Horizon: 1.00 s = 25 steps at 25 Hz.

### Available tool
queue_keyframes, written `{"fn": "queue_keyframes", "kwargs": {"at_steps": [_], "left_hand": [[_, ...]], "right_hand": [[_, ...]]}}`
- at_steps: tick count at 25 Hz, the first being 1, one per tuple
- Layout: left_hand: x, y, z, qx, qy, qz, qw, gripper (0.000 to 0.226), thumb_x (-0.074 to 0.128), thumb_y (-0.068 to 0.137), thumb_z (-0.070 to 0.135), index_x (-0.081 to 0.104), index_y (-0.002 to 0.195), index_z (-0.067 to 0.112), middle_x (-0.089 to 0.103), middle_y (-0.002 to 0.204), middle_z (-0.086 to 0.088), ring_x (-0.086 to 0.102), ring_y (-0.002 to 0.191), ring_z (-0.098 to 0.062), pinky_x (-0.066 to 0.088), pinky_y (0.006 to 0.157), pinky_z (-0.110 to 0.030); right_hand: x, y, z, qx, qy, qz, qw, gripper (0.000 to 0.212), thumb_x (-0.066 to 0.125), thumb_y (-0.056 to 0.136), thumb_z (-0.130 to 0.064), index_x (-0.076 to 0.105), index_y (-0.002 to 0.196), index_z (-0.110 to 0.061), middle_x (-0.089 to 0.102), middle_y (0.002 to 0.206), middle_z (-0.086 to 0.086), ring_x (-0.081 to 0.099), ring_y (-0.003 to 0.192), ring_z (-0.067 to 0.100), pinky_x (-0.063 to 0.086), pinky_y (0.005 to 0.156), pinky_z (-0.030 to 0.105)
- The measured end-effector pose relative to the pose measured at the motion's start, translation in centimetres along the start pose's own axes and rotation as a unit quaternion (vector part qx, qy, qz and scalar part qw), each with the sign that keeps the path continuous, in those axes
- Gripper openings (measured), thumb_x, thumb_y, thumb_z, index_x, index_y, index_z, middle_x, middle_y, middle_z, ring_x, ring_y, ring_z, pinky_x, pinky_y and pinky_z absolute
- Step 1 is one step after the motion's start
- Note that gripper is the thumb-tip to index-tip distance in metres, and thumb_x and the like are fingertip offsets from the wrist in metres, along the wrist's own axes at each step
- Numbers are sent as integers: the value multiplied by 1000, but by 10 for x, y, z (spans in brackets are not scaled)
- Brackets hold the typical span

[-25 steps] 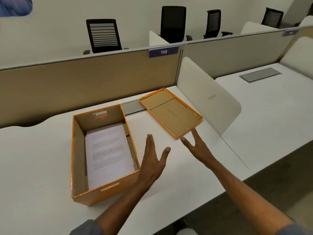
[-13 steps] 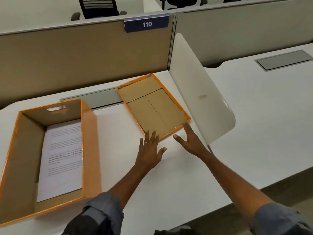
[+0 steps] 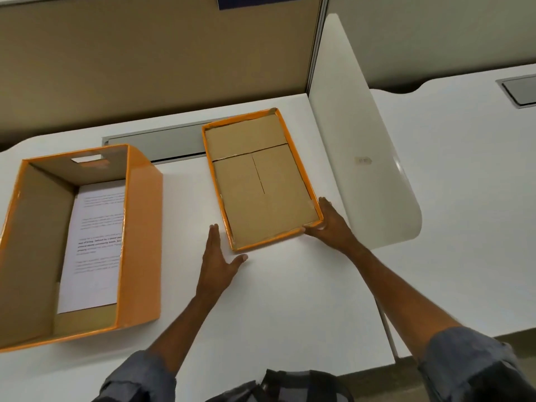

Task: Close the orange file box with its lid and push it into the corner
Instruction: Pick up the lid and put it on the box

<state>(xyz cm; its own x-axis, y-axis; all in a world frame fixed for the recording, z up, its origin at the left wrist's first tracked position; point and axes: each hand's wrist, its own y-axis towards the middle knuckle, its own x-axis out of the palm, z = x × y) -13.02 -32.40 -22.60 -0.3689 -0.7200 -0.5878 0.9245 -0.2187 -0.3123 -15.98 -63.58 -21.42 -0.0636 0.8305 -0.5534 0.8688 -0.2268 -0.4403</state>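
Observation:
The orange file box (image 3: 142, 245) stands open on the left of the white desk (image 3: 290, 300), with printed sheets (image 3: 92, 245) lying inside. Its lid (image 3: 261, 184) lies upside down to the right, brown inside facing up, close to the corner of the desk. My right hand (image 3: 330, 227) cups the lid's near right corner, fingers along the right wall and thumb on the near wall. My left hand (image 3: 217, 265) lies flat with fingers apart beside the lid's near left corner, a small gap from it.
A white curved divider (image 3: 362, 158) stands right of the lid, and a tan partition (image 3: 145, 68) runs along the back. A grey cable cover (image 3: 156, 146) is set in the desk behind the box. Another desk (image 3: 464, 169) lies beyond the divider.
Both hands moved forward to the lid. The right hand now touches its near right corner and the left has come alongside its left corner. My view tipped down and closer.

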Motion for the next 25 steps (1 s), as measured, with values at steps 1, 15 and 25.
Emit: {"fn": "queue_keyframes", "kwargs": {"at_steps": [1, 15, 25], "left_hand": [[0, 5, 5, -13, -16, -12, 1000, 101, 82, 79, 29, 18, 157, 19, 35, 161, -6, 42, 142, -27, 39, 114, -45], [-47, -26, 3, 30, -132, 49, 990, 85, 83, 73, 3, 45, 148, 16, 55, 138, 10, 51, 126, 2, 40, 94, -1], [-150, -99, 8, 163, -148, 38, 975, 84, 80, 78, 5, 39, 151, 16, 48, 153, -3, 45, 140, -17, 45, 111, -35]], "right_hand": [[3, -2, 2, -19, -2, -4, 1000, 94, 85, 80, -32, 32, 154, -6, 46, 153, 14, 45, 141, 30, 41, 115, 47], [19, -64, -33, -102, 42, 62, 992, 74, 84, 80, -14, 53, 146, -29, 74, 124, -6, 69, 116, 26, 53, 105, 47], [59, -182, -104, -106, 290, 105, 945, 64, 81, 85, -15, 58, 141, -32, 70, 132, -14, 69, 119, 9, 51, 105, 41]]}}
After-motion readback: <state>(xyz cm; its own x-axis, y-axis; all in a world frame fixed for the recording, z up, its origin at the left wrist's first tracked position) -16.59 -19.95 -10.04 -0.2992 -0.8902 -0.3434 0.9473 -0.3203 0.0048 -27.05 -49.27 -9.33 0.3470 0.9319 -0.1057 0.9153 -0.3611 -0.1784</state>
